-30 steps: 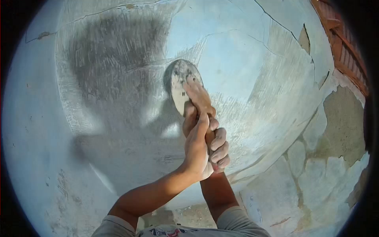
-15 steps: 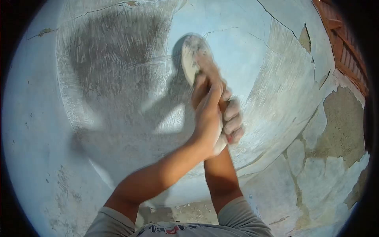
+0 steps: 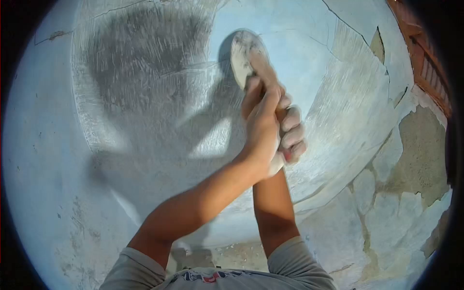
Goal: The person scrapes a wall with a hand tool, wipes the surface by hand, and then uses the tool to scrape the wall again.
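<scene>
My left hand (image 3: 261,126) is closed, overlapping my right hand (image 3: 293,134) at the upper middle. Both are clasped around the lower end of a pale, oval-headed tool (image 3: 241,60), whose head lies against the wall (image 3: 299,58). Dusty, curled fingers show on the right side of the grip, one with a small red mark. The handle and part of my right hand are hidden by the overlap. Around the tool the surface is smooth light blue, with scratched grey areas to either side.
Cracks and loose flakes run along the upper right of the wall. A brown slatted wooden structure (image 3: 427,72) stands at the right edge. Below it is a bare grey-brown patch (image 3: 418,150). Shadows fall across the left side, and rubble-strewn ground (image 3: 241,253) shows at the bottom.
Both hands and the tool have moved slightly up and to the right in view. The grip looks the same.
</scene>
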A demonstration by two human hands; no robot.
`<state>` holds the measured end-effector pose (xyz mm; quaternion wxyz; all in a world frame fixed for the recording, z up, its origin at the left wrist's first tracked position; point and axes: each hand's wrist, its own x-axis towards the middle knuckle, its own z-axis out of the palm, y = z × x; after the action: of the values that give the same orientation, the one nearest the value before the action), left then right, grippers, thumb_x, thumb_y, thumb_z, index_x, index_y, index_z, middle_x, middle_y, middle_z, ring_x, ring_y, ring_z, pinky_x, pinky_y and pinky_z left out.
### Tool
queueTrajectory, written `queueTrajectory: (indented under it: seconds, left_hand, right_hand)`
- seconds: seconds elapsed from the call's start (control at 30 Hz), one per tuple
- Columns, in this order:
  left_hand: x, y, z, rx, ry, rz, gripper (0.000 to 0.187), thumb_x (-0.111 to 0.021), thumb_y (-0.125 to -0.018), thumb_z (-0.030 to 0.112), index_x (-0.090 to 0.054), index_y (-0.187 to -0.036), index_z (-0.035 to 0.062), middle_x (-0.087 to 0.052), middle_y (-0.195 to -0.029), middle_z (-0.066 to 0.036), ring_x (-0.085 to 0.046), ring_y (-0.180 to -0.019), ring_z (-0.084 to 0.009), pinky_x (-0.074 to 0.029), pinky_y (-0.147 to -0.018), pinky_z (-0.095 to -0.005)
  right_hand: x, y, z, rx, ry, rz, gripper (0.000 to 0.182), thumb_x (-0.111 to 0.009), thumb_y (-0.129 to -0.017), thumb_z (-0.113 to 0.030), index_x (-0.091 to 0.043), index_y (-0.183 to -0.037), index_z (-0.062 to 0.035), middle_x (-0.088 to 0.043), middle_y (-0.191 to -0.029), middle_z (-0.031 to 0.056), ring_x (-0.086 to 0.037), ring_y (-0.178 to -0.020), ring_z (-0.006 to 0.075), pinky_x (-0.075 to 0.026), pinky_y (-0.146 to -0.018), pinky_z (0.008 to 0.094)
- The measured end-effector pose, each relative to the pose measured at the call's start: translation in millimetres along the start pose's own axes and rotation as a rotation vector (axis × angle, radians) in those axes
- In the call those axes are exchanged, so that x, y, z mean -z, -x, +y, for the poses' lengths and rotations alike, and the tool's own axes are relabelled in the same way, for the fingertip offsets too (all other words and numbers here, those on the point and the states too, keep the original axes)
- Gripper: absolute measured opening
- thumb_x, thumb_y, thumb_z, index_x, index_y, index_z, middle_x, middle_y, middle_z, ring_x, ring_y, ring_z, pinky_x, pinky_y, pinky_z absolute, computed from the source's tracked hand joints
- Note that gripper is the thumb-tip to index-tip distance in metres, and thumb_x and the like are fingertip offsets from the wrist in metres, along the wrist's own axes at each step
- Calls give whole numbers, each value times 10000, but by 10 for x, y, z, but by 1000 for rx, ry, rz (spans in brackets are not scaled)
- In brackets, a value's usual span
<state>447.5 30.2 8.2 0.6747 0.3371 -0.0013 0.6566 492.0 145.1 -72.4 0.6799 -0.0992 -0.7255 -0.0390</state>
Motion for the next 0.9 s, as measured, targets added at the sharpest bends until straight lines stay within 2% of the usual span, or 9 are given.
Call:
queueTrajectory:
  seconds: [0.27, 0.33, 0.4, 0.5, 0.6, 0.67, 0.77, 0.83, 0.9]
  left_hand:
    - [1290, -201, -528, 197, 486, -987, 673, -336, -1025, 807, -595, -1216, 216, -619, -826, -42, -650, -634, -237, -478, -507, -463]
    - [1076, -96, -614, 139, 541, -788, 629, -366, -1035, 783, -585, -1198, 216, -601, -820, -32, -630, -619, -217, -472, -515, -442]
    - [74, 288, -303, 10, 67, -17, 458, -460, -1080, 661, -510, -1057, 206, -483, -750, 25, -517, -558, -121, -418, -495, -337]
    - [-296, 249, -271, -5, 271, 214, 396, -471, -1097, 615, -466, -995, 232, -377, -675, 61, -355, -466, -77, -322, -429, -268]
    - [438, 458, -553, 31, 153, 70, 430, -436, -1087, 660, -508, -1018, 242, -413, -662, 39, -402, -457, -100, -359, -417, -293]
    - [1509, 333, -1044, 83, 552, -765, 578, -318, -1077, 727, -561, -1089, 203, -515, -717, -21, -503, -490, -193, -418, -429, -395]
    - [2212, 1290, -1444, 156, 626, -336, 575, -324, -1112, 647, -570, -1213, 138, -575, -856, -93, -581, -589, -263, -507, -508, -492]
    - [2008, 1878, -1232, 387, 228, 321, 504, -394, -1118, 603, -485, -838, 194, -445, -598, -12, -354, -345, -174, -307, -304, -351]
    - [2493, 2333, -1380, 484, 413, 331, 507, -409, -1124, 576, -468, -809, 183, -432, -586, 0, -376, -361, -157, -323, -321, -344]
  right_hand:
    - [22, 636, -167, -44, -11, -56, 441, -570, -1036, -177, -645, -1457, -72, -600, -1538, 151, -489, -1481, 393, -287, -1241, 596]
    - [16, 527, -130, -30, -9, -47, 442, -571, -1036, -178, -644, -1459, -72, -599, -1539, 151, -488, -1481, 393, -287, -1242, 595]
    - [-27, 170, -56, -8, -15, -23, 443, -572, -1036, -178, -643, -1460, -73, -598, -1540, 151, -488, -1482, 392, -286, -1242, 595]
    - [-17, -47, -32, -6, -12, -12, 444, -573, -1036, -179, -642, -1461, -73, -597, -1541, 150, -486, -1483, 392, -286, -1242, 595]
    - [24, 346, -157, -57, -27, -41, 445, -574, -1036, -180, -640, -1463, -73, -596, -1543, 150, -485, -1484, 392, -285, -1242, 595]
    - [14, 894, -279, -154, -72, -101, 446, -575, -1036, -181, -639, -1464, -74, -595, -1544, 149, -484, -1484, 392, -284, -1243, 595]
    - [-32, 1678, -493, -369, -118, -214, 447, -577, -1036, -182, -638, -1465, -74, -594, -1545, 149, -483, -1485, 392, -284, -1243, 595]
    - [-5, 2272, -569, -360, 41, -260, 469, -595, -1025, -179, -622, -1483, -80, -567, -1574, 146, -471, -1491, 397, -292, -1236, 604]
    - [94, 3140, -390, -444, 147, -610, 548, -647, -1035, -245, -538, -1549, -90, -457, -1633, 200, -364, -1547, 415, -302, -1233, 600]
